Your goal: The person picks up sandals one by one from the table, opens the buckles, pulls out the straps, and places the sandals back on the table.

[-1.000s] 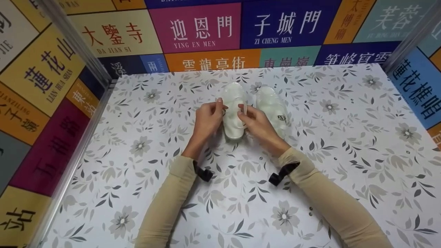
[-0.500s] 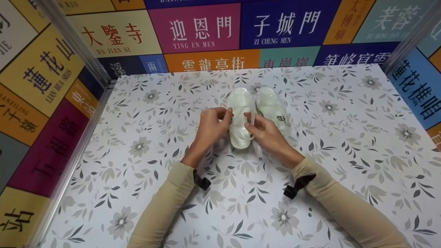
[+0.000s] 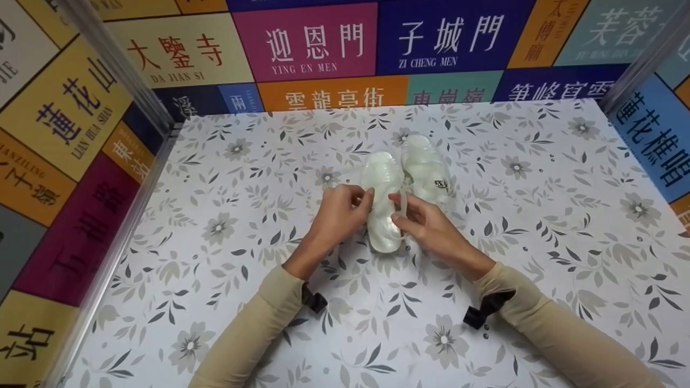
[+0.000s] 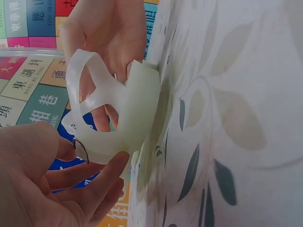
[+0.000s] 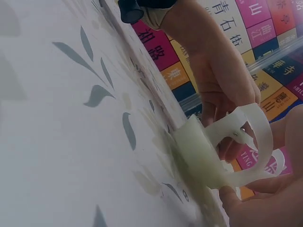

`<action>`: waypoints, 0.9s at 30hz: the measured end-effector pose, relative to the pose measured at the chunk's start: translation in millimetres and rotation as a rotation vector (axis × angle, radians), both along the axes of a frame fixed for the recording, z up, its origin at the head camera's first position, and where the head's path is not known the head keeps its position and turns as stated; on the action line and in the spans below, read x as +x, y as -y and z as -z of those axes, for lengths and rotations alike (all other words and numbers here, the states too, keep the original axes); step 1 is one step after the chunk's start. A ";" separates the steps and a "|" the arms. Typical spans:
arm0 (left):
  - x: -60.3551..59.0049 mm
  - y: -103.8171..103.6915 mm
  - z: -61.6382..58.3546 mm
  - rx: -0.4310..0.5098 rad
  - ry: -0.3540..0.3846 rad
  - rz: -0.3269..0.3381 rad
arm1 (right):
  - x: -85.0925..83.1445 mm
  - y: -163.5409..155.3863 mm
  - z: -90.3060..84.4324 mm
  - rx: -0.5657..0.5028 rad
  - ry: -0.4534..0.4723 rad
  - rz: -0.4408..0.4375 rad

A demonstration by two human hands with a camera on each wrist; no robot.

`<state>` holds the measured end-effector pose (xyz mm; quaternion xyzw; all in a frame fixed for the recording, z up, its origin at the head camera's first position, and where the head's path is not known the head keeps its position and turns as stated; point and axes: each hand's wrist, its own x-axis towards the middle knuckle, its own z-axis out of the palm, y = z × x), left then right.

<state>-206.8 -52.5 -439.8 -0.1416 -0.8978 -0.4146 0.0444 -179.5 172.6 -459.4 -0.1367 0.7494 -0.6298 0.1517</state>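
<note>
The translucent pale-green jelly sandal (image 3: 384, 202) lay sole-down on the flower-patterned bench (image 3: 539, 258), near its middle, toe pointing away from me. My left hand (image 3: 338, 215) pinched the sandal's left edge at the small metal buckle (image 4: 81, 150), grip closed on it with curled fingers. My right hand (image 3: 431, 223) pinched the thin translucent strap (image 5: 262, 142) at the sandal's right side, grip closed too. The second matching jelly sandal (image 3: 426, 170) sat just beside it, to the right and farther from me, untouched. Colourful wall panels with Chinese place names (image 3: 307, 46) stood around the bench.
</note>
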 end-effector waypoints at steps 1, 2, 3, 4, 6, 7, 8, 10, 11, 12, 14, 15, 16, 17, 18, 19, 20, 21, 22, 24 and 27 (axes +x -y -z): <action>1.6 -0.1 0.4 -0.004 0.008 0.003 | 1.7 -0.8 0.1 0.001 -0.001 -0.007; 3.1 -0.3 0.8 -0.008 0.015 0.005 | 3.5 -1.7 0.2 0.006 -0.007 -0.017; 4.4 -0.6 1.1 -0.017 0.018 0.007 | 5.3 -2.7 0.6 0.011 -0.008 -0.025; 5.7 -0.9 1.4 -0.024 0.020 0.011 | 6.9 -3.8 0.8 0.017 -0.013 -0.034; 7.7 -1.7 1.9 -0.036 0.020 0.020 | 10.2 -6.5 1.0 0.036 -0.029 -0.050; 8.6 -2.2 2.0 -0.038 0.019 0.026 | 11.6 -7.9 1.3 0.045 -0.032 -0.056; 9.4 -2.8 2.0 -0.041 0.019 0.033 | 12.7 -9.6 1.9 0.058 -0.039 -0.060; 10.6 -3.6 2.1 -0.038 0.017 0.049 | 14.3 -13.1 2.8 0.070 -0.040 -0.061; 11.1 -3.6 2.2 -0.036 0.020 0.056 | 14.8 -14.8 3.1 0.076 -0.040 -0.059; 11.5 -3.4 2.3 -0.035 0.023 0.062 | 14.8 -16.0 3.4 0.079 -0.038 -0.061; 11.8 -1.9 2.3 -0.032 0.037 0.077 | 14.2 -17.7 3.1 0.086 -0.039 -0.067; 11.6 -0.6 2.4 -0.031 0.047 0.083 | 14.0 -18.2 2.2 0.093 -0.038 -0.068; 11.0 0.4 2.4 -0.031 0.057 0.090 | 14.0 -19.0 0.9 0.107 -0.037 -0.069; 10.1 1.8 2.3 -0.034 0.064 0.094 | 14.1 -19.6 -0.9 0.125 -0.039 -0.066; 8.7 3.5 2.2 -0.035 0.070 0.096 | 14.1 -20.2 -3.2 0.150 -0.045 -0.062; 7.2 5.6 1.7 -0.031 0.082 0.098 | 14.1 -20.7 -6.0 0.180 -0.060 -0.055; 5.3 8.1 1.4 -0.027 0.095 0.100 | 14.0 -21.1 -9.2 0.213 -0.078 -0.044; 3.0 11.1 1.3 -0.018 0.113 0.107 | 13.8 -21.4 -12.8 0.248 -0.098 -0.027; 0.4 14.2 1.1 -0.008 0.129 0.119 | 13.5 -21.5 -17.0 0.277 -0.121 -0.008; -5.7 21.2 2.5 0.022 0.158 0.166 | 11.9 -21.0 -25.3 0.329 -0.186 0.033; -13.8 31.3 7.4 0.096 0.199 0.292 | 8.0 -19.9 -37.5 0.373 -0.300 0.054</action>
